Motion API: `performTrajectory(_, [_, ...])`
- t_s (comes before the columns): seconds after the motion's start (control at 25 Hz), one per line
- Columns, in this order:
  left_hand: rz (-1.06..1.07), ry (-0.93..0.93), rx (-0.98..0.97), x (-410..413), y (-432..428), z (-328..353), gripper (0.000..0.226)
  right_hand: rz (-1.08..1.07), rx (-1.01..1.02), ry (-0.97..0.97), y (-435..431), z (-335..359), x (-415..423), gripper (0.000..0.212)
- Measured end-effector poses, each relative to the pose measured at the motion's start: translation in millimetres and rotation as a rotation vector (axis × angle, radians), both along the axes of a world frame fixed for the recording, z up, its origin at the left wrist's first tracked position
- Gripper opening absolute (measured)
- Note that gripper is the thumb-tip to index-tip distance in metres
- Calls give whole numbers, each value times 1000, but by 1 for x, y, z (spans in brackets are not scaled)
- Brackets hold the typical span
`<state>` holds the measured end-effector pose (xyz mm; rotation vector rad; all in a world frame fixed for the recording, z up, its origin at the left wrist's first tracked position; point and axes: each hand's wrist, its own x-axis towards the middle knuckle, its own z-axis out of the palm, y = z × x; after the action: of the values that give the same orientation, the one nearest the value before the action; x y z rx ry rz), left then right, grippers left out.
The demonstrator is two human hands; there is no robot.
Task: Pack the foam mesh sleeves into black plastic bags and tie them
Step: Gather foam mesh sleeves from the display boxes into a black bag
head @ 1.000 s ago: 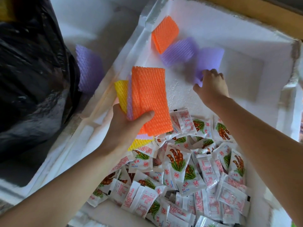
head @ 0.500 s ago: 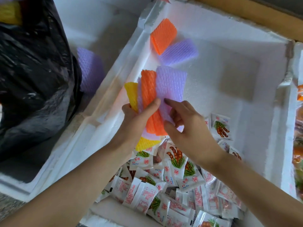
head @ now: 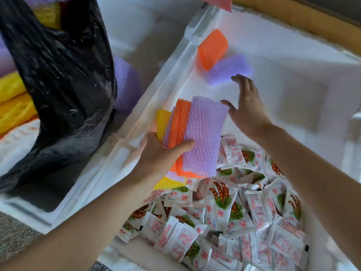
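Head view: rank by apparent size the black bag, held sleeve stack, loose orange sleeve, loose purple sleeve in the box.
1. black plastic bag
2. held sleeve stack
3. loose orange sleeve and loose purple sleeve: alike, not ranked.

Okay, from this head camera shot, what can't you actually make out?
Head view only.
The sleeve stack in the left hand: count unknowable; the top purple sleeve covers the rest.
The black bag: its plastic hides most contents; the top edge cuts off its mouth.
The sachets: print too small and blurred to read.
The right hand: motion blur; contact with the loose purple sleeve unclear.
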<state>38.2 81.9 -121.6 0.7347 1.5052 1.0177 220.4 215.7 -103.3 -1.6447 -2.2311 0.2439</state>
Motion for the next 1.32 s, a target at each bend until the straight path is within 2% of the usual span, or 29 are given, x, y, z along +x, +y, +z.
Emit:
performTrajectory(0.04, [-1,3,-1,-2,-2,-1,56,4,-62,-88,18,-5,-2,65])
performTrajectory(0.12, [-6,3,15,-2,-5,-2,44,24,-151,-236,43,-13,-7,73])
performTrajectory(0.24, [7,-20,49,-3,-7,-1,38,45,-166,-337,57,-21,-17,73])
performTrajectory(0.48, [-19,-36,6,-3,-9,-2,67,12,58,-586,48,-6,-13,41])
performTrajectory(0.56, [-38,-40,-55,1,-10,-1,74,6,63,-504,36,-2,-9,32])
performTrajectory(0.72, [-3,7,-115,6,-10,5,59,-116,98,-127,-14,22,2,29])
performTrajectory(0.84, [7,-8,-100,10,-10,10,59,-70,146,35,-67,48,2,23])
performTrajectory(0.96, [15,-75,-53,17,-14,13,59,39,-132,238,-109,51,-16,21])
performTrajectory(1.04, [-11,-142,-20,19,-17,19,64,-19,-305,440,-117,44,-21,22])
performTrajectory(1.08, [-44,-133,0,19,-18,21,70,-89,-390,555,-117,42,-21,32])
performTrajectory(1.16, [-120,-27,32,17,-19,20,88,-229,-616,768,-119,40,-19,50])
performTrajectory(1.2, [-144,65,31,16,-19,18,95,-260,-719,819,-120,39,-19,51])
performTrajectory(1.24, [-162,158,18,16,-19,17,99,-249,-778,785,-122,38,-18,47])
performTrajectory(1.32, [-177,296,-4,16,-19,14,97,-180,-777,589,-121,39,-15,32])
